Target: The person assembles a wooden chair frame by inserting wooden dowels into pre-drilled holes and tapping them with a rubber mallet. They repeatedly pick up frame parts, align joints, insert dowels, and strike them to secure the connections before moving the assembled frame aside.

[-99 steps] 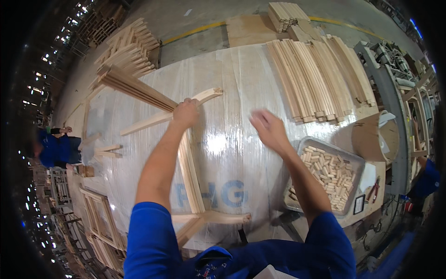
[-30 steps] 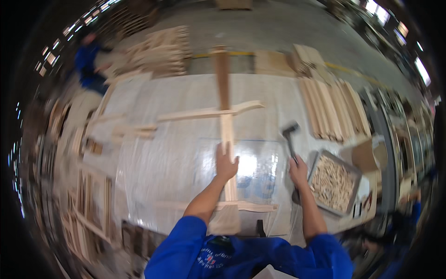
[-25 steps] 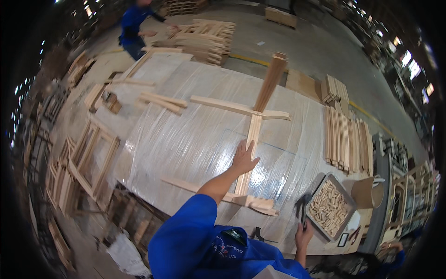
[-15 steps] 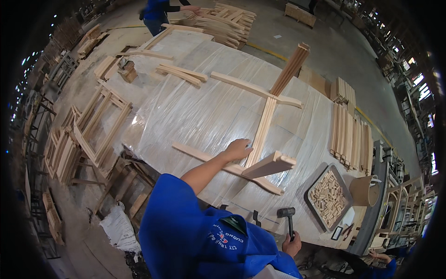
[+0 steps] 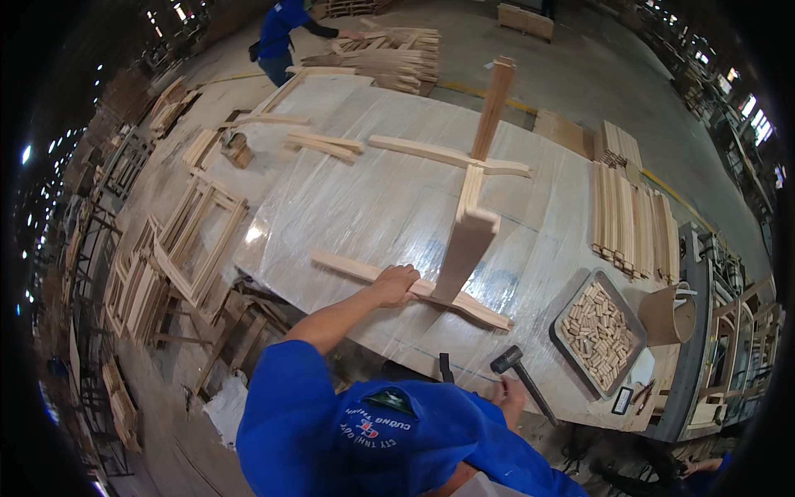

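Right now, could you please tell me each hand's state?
Left hand: closed on the near wooden rail.
Right hand: beside the mallet, open or closed unclear.

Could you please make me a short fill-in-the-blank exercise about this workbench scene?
1. The person's ____ hand touches the curved wooden rail at the table's near side.
2. The tray of small dowels sits to the ____ of the mallet in the picture.
3. The co-worker at upper left wears a ____ shirt.

Missing words: left; right; blue.
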Tool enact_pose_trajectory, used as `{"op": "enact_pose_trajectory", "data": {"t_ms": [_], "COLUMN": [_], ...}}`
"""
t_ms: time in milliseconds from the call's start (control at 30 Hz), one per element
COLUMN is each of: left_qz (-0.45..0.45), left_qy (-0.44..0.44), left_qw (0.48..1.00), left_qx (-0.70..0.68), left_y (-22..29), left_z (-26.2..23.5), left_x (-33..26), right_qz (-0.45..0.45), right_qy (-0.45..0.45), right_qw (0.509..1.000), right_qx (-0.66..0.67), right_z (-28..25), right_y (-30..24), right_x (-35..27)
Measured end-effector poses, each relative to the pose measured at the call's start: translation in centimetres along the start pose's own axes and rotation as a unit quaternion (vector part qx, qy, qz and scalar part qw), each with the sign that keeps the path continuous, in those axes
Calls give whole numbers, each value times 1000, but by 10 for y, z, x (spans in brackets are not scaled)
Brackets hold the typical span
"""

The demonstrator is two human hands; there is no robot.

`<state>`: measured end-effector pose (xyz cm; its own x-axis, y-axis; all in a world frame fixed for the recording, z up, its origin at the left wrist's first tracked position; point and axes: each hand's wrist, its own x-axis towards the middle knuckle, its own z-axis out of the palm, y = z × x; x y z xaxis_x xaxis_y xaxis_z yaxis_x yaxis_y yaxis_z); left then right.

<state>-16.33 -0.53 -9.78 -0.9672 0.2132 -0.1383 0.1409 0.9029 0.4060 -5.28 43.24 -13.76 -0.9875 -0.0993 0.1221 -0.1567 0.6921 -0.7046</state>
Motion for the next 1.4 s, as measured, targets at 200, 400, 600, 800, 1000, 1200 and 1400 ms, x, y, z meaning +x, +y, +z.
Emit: {"op": "enact_pose_trajectory", "data": {"t_ms": [200, 400, 600, 800, 1000, 1200, 1400], "left_qz": [78, 148, 182, 195, 181, 291, 303], "left_qy": [18, 101, 128, 150, 301, 624, 662], "left_qw": [996, 983, 975, 966, 912, 675, 653], "left_qx": [-48, 34, 4, 76, 213, 264, 208], "left_y": [87, 168, 190, 191, 181, 91, -161], "left_z": [-111, -208, -257, -314, -395, -412, -371], "left_x": [15, 32, -33, -58, -95, -159, -338], "right_qz": [-11, -245, -215, -193, -189, -179, -122], "right_qy": [-225, 45, 8, 10, -29, -17, 19], "right_qw": [970, 961, 939, 940, 921, 900, 925], "right_qx": [89, 123, 269, 282, 339, 397, 359], "right_z": [35, 75, 102, 82, 72, 110, 166], "right_y": [-40, -89, -135, -136, -212, -326, -436], "right_x": [96, 273, 297, 254, 246, 250, 255]}}
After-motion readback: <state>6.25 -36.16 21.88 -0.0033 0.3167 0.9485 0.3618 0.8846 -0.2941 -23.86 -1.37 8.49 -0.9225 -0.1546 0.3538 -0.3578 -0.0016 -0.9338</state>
